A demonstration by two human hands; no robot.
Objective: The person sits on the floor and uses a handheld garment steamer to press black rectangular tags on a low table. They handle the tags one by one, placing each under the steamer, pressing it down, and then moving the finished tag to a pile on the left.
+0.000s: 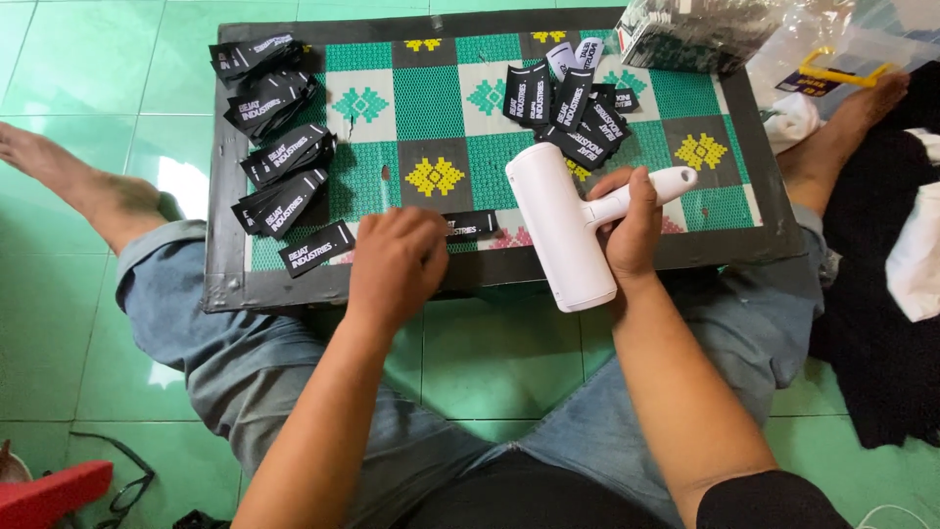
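My right hand [632, 230] grips the handle of a white lint roller [560, 225], whose thick white barrel lies tilted over the near edge of a low board [227, 196] covered in a green patterned mat. My left hand [397, 264] presses down on a black fabric label [472, 225] with white print near the board's front edge. A loose heap of the same black labels [573, 108] lies at the back right of the mat. Several fanned stacks of labels [279, 162] line the left side, and one single label [315, 248] lies near my left hand.
I sit cross-legged in jeans on a green tiled floor [69, 323], bare feet either side of the board. A clear plastic bag of dark items [695, 34] and a yellow-handled thing [832, 71] sit at the back right. Black and white cloth [901, 255] lies right; a red object [49, 490] lower left.
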